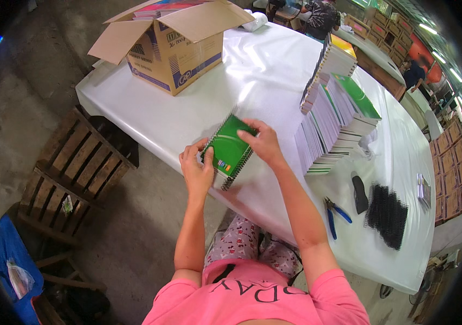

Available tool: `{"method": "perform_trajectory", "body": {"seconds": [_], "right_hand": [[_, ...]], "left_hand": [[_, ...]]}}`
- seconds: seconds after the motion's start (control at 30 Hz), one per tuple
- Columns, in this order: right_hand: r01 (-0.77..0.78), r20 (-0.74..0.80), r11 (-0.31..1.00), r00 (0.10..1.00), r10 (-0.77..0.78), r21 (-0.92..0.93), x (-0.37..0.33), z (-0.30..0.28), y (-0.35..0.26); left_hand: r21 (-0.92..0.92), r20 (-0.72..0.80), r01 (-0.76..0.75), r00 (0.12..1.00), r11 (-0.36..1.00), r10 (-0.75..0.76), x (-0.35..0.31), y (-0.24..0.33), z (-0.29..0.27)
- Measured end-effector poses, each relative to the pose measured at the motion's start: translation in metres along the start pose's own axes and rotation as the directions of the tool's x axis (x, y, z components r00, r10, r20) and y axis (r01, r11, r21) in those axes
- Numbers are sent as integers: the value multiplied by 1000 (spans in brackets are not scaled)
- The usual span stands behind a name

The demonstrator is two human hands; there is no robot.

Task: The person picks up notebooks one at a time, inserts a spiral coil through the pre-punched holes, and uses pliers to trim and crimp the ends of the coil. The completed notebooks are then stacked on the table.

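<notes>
2 hands on 1 small green-covered notebook [230, 140], held at the near edge of the white-covered table [263, 70]. Our left hand [196, 168] pinches its left side; our right hand [262, 142] grips the upper right, thumb on the cover. Some black spiral coil [230, 182] pokes past the bottom corner, so we'd guess we're mid coil-fitting. Next move probably calls for a steady left pinch while our right works the coil. Blue-handled pliers [330, 205] lie off to our right.

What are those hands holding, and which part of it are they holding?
A green notebook: the left hand holds its left side, and the right hand holds its upper right corner.
</notes>
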State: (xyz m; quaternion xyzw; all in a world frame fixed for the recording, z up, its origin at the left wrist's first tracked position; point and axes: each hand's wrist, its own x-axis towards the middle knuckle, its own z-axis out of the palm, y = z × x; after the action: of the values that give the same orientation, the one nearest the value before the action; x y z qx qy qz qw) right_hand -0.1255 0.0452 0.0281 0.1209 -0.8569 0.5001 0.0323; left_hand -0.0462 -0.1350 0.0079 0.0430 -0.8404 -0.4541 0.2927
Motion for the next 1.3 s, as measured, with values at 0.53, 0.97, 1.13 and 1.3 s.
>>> {"method": "perform_trajectory", "body": {"seconds": [0.53,0.97,1.13,1.3], "right_hand": [[-7,-510,934,836,201,357,2,65,27],[-454,-787,739,594,-164,-497,-57,-260,-61],[-313,-686,872,727,-35,-376,-60,-267,-25],[-18,-792,963,573,-209,-268,-96,-233,-90]], "left_hand": [[-480,-200,206,921,853,-335,5,-1,55],[-450,-453,-76,878,890,-154,-16,45,1],[-313,-455,-563,796,765,399,-22,110,5],[-350,-316,-713,701,608,640,-35,171,14]]}}
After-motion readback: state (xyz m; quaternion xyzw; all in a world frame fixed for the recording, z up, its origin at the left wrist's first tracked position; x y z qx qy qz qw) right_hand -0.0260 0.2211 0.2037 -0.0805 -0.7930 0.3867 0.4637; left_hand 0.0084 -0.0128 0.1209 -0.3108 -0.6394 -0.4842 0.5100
